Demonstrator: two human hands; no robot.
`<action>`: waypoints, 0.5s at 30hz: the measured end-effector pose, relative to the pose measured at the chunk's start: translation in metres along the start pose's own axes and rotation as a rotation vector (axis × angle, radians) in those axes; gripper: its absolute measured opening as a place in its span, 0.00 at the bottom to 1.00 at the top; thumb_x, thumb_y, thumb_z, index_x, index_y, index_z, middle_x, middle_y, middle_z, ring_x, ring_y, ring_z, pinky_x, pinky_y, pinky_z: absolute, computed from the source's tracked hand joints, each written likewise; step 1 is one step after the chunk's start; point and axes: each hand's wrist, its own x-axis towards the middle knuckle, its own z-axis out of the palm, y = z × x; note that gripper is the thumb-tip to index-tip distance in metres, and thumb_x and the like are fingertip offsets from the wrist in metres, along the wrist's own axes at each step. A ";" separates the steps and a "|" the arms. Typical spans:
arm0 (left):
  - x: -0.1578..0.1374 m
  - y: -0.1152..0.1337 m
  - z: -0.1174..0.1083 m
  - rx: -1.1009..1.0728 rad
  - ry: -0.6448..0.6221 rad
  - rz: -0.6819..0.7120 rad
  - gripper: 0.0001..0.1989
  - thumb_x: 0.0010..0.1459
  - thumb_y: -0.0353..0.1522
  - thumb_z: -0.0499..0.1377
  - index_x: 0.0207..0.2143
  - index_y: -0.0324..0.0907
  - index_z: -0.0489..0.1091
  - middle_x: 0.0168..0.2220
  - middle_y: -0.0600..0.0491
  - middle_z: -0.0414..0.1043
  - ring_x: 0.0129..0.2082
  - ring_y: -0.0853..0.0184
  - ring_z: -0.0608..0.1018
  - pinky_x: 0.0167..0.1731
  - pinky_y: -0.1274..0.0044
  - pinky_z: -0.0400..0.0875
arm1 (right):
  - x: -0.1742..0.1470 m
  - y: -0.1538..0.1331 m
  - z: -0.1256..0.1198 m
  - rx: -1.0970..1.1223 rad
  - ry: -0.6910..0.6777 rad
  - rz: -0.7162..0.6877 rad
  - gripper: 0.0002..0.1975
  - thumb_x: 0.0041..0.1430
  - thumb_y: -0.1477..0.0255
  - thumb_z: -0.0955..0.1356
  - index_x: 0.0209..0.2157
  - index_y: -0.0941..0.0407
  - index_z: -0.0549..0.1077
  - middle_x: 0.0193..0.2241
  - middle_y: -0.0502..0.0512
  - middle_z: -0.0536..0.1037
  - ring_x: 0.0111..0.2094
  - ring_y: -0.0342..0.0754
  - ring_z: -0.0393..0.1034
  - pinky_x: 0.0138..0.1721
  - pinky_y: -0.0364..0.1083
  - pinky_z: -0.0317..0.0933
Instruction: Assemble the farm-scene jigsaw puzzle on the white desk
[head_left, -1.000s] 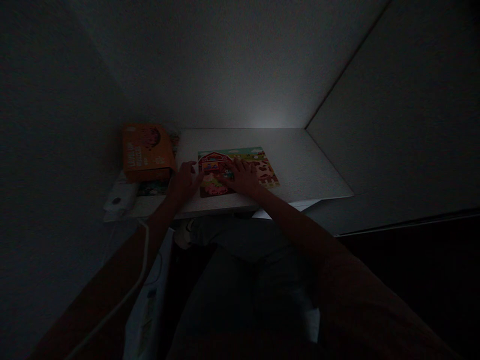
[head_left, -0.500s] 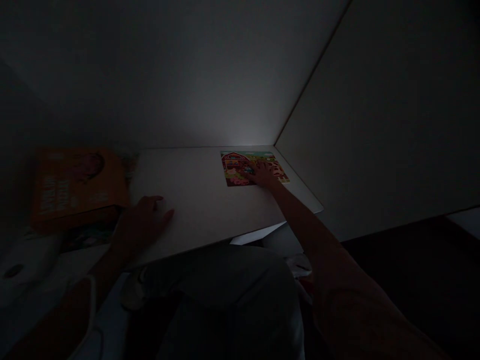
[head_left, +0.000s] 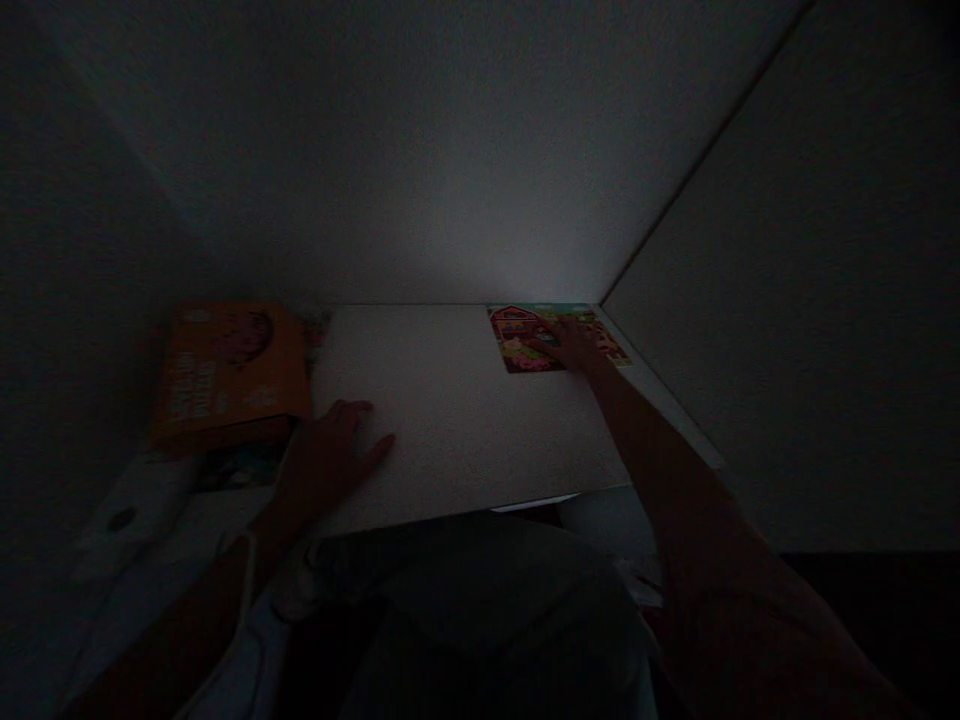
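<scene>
In dim light, a colourful farm picture (head_left: 523,350) with a barn, pigs and a cow lies flat at the far right of the white table (head_left: 435,420); it looks like a puzzle. My right hand (head_left: 576,345) rests on its middle with fingers spread and covers part of it. Near the table's left side is my left hand (head_left: 334,450), palm down, thumb and fingers apart, holding nothing. Just to its left stands an orange box (head_left: 225,375) with white lettering and a round pink drawing, too dark to read fully.
Beneath the orange box lies a dark printed piece (head_left: 240,467). A white object with a dark round spot (head_left: 121,519) sits at the far left. Walls (head_left: 450,180) close off the back and right of the table. My legs (head_left: 487,600) are under its front edge.
My view has turned left, so everything sits further right in the picture. The left hand's fingers look more spread. My right hand stays on the farm picture.
</scene>
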 end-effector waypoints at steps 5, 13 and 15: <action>-0.004 0.002 -0.001 0.013 -0.003 0.021 0.26 0.75 0.48 0.64 0.65 0.44 0.74 0.62 0.37 0.80 0.57 0.44 0.86 0.60 0.53 0.82 | -0.040 -0.072 -0.007 -0.006 0.200 -0.052 0.34 0.83 0.52 0.63 0.77 0.57 0.73 0.77 0.76 0.72 0.76 0.74 0.65 0.79 0.76 0.44; -0.016 0.008 -0.006 0.061 0.131 0.085 0.23 0.76 0.39 0.64 0.69 0.46 0.76 0.63 0.38 0.82 0.67 0.45 0.81 0.71 0.51 0.71 | -0.161 -0.144 0.010 0.212 0.147 -0.237 0.27 0.78 0.52 0.63 0.69 0.41 0.80 0.74 0.67 0.78 0.76 0.73 0.69 0.76 0.74 0.55; -0.022 0.005 -0.016 0.100 0.182 0.101 0.21 0.76 0.38 0.64 0.68 0.49 0.78 0.66 0.39 0.81 0.72 0.43 0.77 0.76 0.46 0.63 | -0.166 -0.142 0.010 0.232 0.121 -0.235 0.26 0.77 0.51 0.63 0.66 0.40 0.82 0.73 0.66 0.79 0.75 0.74 0.70 0.74 0.74 0.57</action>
